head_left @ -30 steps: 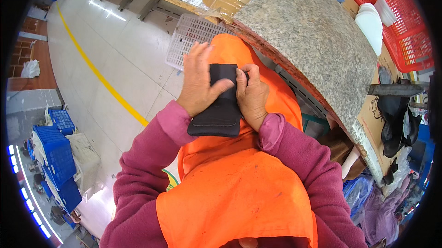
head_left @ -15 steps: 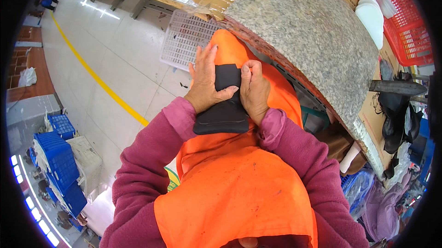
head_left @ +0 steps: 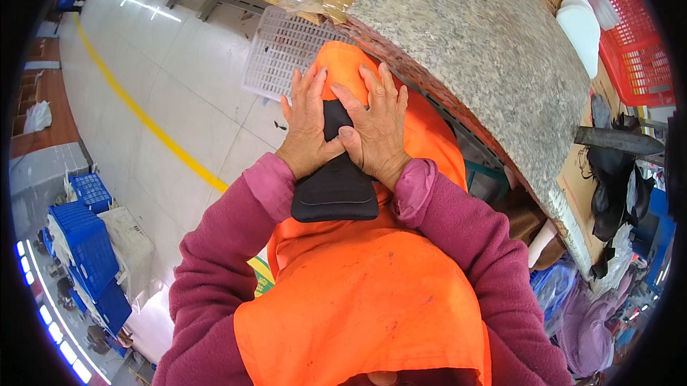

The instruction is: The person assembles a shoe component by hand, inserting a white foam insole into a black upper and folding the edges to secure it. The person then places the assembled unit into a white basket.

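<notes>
A flat, black padded fabric piece (head_left: 335, 193) lies across the orange apron (head_left: 365, 293) over my lap and knee. Its near end is wider and has a stitched, folded edge; its far end narrows under my hands. My left hand (head_left: 308, 128) rests along its left side, fingers extended and the thumb laid on the fabric. On the other side, my right hand (head_left: 378, 124) presses flat with spread fingers, its thumb close to the left one. Both palms cover part of the piece's middle, and I cannot tell its exact kind.
To my right runs a grey speckled stone worktop (head_left: 472, 42) with a rough edge. Beyond my knee, a white perforated crate (head_left: 275, 56) sits on the floor. Red baskets (head_left: 633, 64) and a dark metal bar (head_left: 619, 140) are at the right; blue crates (head_left: 86, 243) stand far left.
My right hand has gone from a closed pinch at the piece's right edge to lying spread over it. The black piece has shifted slightly toward me and left.
</notes>
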Demonstrator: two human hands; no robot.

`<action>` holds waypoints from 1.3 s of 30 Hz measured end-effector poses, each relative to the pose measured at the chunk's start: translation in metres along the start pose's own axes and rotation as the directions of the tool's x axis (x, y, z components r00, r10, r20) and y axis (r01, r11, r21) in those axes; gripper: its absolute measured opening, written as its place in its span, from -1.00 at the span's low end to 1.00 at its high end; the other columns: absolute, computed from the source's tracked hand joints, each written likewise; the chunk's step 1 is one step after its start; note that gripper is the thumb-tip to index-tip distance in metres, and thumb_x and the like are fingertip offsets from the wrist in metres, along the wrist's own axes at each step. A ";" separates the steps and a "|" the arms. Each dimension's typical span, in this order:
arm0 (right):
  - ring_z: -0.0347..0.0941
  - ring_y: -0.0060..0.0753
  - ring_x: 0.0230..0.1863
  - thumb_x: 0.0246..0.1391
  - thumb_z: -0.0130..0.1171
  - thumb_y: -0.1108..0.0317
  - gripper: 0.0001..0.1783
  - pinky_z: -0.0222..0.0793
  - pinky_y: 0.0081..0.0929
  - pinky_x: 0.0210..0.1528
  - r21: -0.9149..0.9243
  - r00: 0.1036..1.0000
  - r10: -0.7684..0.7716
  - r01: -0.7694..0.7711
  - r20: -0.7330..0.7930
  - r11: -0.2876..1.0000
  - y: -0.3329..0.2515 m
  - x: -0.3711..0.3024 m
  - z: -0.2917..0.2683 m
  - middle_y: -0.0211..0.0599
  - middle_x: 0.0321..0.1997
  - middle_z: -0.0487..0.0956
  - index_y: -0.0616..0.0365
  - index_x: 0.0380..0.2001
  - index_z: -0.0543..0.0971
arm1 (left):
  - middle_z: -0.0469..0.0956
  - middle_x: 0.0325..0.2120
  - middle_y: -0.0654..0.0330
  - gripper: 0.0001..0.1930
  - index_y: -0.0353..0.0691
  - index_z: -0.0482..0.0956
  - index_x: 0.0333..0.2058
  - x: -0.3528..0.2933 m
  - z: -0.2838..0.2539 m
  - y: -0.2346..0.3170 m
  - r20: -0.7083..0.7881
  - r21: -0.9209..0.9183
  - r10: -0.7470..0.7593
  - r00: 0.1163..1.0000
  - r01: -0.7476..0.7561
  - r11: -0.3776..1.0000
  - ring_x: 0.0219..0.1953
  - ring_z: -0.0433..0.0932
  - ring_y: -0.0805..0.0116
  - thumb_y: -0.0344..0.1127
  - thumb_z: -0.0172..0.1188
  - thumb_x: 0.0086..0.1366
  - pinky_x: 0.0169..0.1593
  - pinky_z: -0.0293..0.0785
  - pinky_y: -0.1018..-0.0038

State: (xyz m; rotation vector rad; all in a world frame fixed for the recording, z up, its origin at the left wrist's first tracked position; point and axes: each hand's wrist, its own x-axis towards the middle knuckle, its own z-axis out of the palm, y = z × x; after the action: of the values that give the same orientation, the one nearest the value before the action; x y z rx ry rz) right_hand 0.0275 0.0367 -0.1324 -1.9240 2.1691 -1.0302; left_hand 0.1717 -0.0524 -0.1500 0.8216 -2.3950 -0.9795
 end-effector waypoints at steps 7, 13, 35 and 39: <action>-0.07 0.23 0.43 0.11 0.06 -0.04 -0.36 -0.12 0.46 0.24 -0.026 1.000 -0.001 0.002 0.020 1.000 0.020 -0.003 0.000 0.01 0.43 0.07 -0.32 0.29 0.34 | -0.16 0.40 -0.14 0.12 -0.21 -0.14 0.40 0.003 -0.005 0.010 -0.017 0.120 -0.064 0.998 0.065 0.991 0.45 -0.33 -0.26 0.19 0.29 0.04 0.27 -0.49 -0.38; 0.30 -0.01 0.18 0.14 0.11 0.19 -0.49 0.24 -0.01 0.15 0.055 0.987 0.016 -0.007 -0.160 0.998 0.017 -0.008 -0.035 -0.07 0.24 0.37 0.03 0.17 0.43 | -0.13 0.39 -0.11 0.19 -0.20 -0.14 0.40 -0.004 -0.003 0.008 -0.022 0.140 -0.129 0.991 0.131 0.981 0.45 -0.32 -0.24 0.22 0.34 -0.06 0.27 -0.46 -0.40; 0.00 0.20 0.42 0.06 0.18 -0.11 -0.33 -0.01 0.18 0.28 -0.171 0.937 -0.223 0.275 0.268 0.946 -0.002 0.040 -0.015 -0.09 0.36 0.26 -0.17 0.23 0.42 | 0.03 0.37 -0.03 -0.04 -0.26 0.04 0.36 -0.123 -0.038 0.015 -0.095 0.053 -0.310 0.946 0.316 0.947 0.46 -0.18 -0.07 0.20 0.23 0.17 0.33 -0.45 -0.23; 0.08 0.19 0.38 0.06 0.23 -0.08 -0.40 0.10 0.12 0.20 -0.164 0.918 -0.245 0.306 0.312 0.938 -0.011 0.045 -0.020 -0.10 0.32 0.30 -0.08 0.14 0.50 | 0.33 0.22 0.17 -0.31 -0.14 0.35 0.22 -0.126 -0.044 0.032 -0.159 0.018 -0.023 0.987 0.026 1.000 0.34 0.21 0.20 0.04 0.28 0.17 0.27 -0.17 -0.10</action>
State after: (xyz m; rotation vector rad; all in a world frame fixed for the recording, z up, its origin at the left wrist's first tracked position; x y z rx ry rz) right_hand 0.0179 0.0043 -0.0946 -2.3568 1.9480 -0.5136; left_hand 0.2785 0.0282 -0.1169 0.9029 -2.2673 -0.8662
